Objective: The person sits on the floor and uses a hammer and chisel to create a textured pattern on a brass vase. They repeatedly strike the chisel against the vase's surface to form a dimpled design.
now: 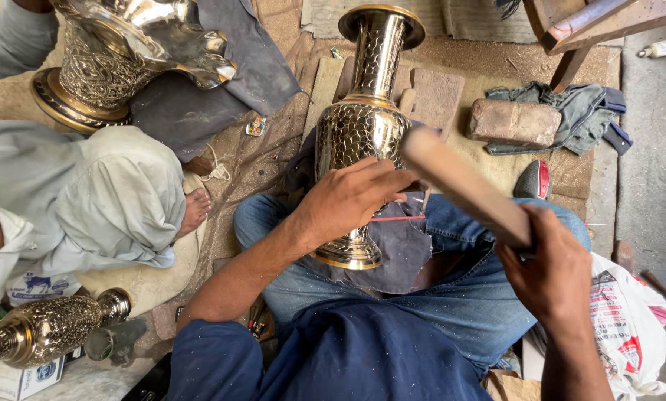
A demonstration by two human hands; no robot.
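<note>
Where lap sits nearest: right hand [552, 263] clenched on wooden mallet [463, 186], head raised over vase. Left hand [348, 197] pressed on belly of brass vase [362, 134], apparently pinching small tool; grip unclear. Vase lies across blue jeans [466, 297] on dark cloth [403, 249], neck pointing far. Judged heavy, rigid, slippery when polished; steady by belly or foot. Far right: brick [514, 121]. Far left: second engraved vessel [117, 59].

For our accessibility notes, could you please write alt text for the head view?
A seated person's left hand steadies a tall brass vase on their lap while the right hand holds a wooden stick against it. Another vase stands nearby.
</note>
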